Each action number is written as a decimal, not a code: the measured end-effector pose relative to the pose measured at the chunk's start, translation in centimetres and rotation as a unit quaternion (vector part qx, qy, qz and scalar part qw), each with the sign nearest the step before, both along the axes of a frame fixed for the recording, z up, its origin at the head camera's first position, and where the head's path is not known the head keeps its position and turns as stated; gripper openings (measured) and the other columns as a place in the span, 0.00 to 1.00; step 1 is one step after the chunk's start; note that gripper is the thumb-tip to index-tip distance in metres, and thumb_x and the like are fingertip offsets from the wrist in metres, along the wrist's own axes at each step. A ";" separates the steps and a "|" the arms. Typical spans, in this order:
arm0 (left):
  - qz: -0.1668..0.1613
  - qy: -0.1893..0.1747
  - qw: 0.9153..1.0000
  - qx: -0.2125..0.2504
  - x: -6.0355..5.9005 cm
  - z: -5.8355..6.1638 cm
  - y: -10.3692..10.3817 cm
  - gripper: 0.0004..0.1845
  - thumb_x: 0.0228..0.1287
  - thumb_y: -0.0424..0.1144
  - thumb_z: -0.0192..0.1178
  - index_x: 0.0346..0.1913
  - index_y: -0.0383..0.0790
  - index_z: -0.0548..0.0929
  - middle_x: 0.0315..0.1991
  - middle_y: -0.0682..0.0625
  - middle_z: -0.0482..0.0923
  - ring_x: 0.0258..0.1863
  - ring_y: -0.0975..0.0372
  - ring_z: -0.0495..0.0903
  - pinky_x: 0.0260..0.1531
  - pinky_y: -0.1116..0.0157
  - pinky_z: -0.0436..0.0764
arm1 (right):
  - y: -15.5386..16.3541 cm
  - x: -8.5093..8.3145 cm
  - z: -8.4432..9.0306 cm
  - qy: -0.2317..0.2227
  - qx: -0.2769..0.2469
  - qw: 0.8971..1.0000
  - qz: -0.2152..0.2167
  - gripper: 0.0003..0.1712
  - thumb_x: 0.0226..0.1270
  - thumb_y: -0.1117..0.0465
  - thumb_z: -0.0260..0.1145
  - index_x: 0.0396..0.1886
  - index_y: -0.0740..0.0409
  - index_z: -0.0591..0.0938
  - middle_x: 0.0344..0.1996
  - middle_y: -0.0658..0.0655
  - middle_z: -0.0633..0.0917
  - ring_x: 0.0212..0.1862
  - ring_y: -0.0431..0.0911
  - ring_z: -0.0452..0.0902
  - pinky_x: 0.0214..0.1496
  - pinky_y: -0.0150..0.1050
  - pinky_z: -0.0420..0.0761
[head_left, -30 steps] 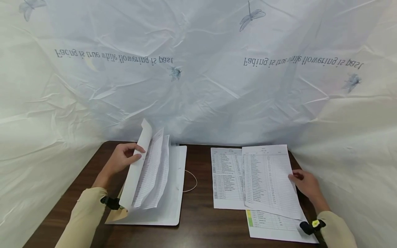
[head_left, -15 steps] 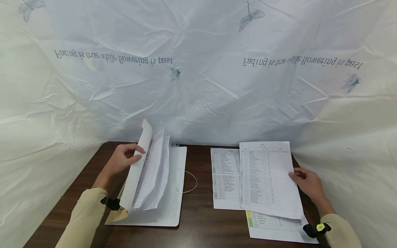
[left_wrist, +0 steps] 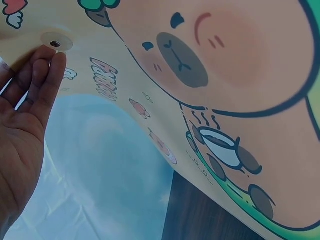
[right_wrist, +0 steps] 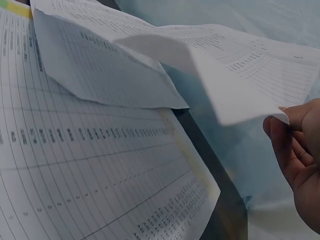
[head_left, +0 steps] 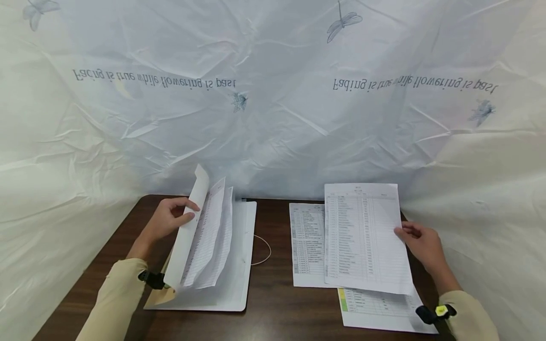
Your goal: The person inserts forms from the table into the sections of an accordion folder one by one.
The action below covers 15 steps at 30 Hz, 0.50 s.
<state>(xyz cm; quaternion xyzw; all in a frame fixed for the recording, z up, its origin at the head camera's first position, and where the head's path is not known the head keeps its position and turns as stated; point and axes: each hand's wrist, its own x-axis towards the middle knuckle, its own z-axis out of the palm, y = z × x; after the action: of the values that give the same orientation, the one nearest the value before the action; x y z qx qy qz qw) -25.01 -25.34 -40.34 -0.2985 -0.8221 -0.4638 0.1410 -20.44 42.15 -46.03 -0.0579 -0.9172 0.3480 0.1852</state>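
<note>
On the left of the head view, my left hand [head_left: 165, 221] holds the raised cover [head_left: 182, 253] of a paper folder between thumb and fingers. In the left wrist view the cover's outer face shows a cartoon animal [left_wrist: 240, 60] and a round button [left_wrist: 56, 42] by the fingertips. Several printed sheets [head_left: 211, 237] stand half-raised inside the folder. My right hand [head_left: 424, 246] pinches the right edge of a printed sheet [head_left: 367, 237], lifted and bent in the right wrist view. Beneath it lie a printed sheet with a grey column [head_left: 309, 260] and one with yellow and green cells [head_left: 379, 312].
A thin pale string [head_left: 268, 246] loops from the folder's right edge onto the dark wooden table [head_left: 277, 303]. White plastic sheeting [head_left: 273, 142] with printed lettering hangs right behind the table and down both sides. Each wrist wears a black strap.
My right hand has raised the pinched sheet and shifted it up and a little left, uncovering more of the coloured sheet below. The left hand and folder have stayed still.
</note>
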 end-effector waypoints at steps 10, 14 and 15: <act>-0.011 0.008 1.000 0.009 1.0 1.2 0.6 0.07 0.60 0.20 0.62 0.40 0.27 0.86 0.29 0.46 0.81 0.18 0.70 0.68 0.20 0.67 0.72 | -1.8 0.2 1.8 -0.014 -0.045 0.999 0.002 0.30 0.74 0.50 0.66 0.62 0.70 0.79 0.49 0.70 0.83 0.35 0.37 0.78 0.33 0.26 0.78; -0.010 0.008 1.000 0.011 0.9 1.1 0.5 0.08 0.60 0.20 0.62 0.40 0.27 0.86 0.29 0.45 0.81 0.18 0.70 0.68 0.20 0.67 0.72 | -3.0 0.4 2.5 -0.005 -0.057 0.998 0.010 0.29 0.73 0.51 0.67 0.61 0.70 0.80 0.49 0.70 0.84 0.35 0.35 0.78 0.34 0.27 0.78; -0.011 0.008 1.000 0.012 0.9 1.1 0.5 0.08 0.60 0.20 0.62 0.40 0.27 0.86 0.29 0.45 0.81 0.18 0.71 0.68 0.20 0.67 0.72 | -3.3 0.5 2.7 -0.003 -0.059 0.998 0.011 0.29 0.73 0.51 0.67 0.61 0.70 0.80 0.49 0.70 0.84 0.35 0.34 0.78 0.34 0.28 0.79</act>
<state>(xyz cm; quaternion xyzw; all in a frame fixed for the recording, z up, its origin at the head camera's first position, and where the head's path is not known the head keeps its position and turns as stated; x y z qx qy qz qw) -24.08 -24.83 -39.28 -0.3091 -0.8122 -0.4727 0.1459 -19.96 38.85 -43.35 -0.0593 -0.8962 0.4035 0.1746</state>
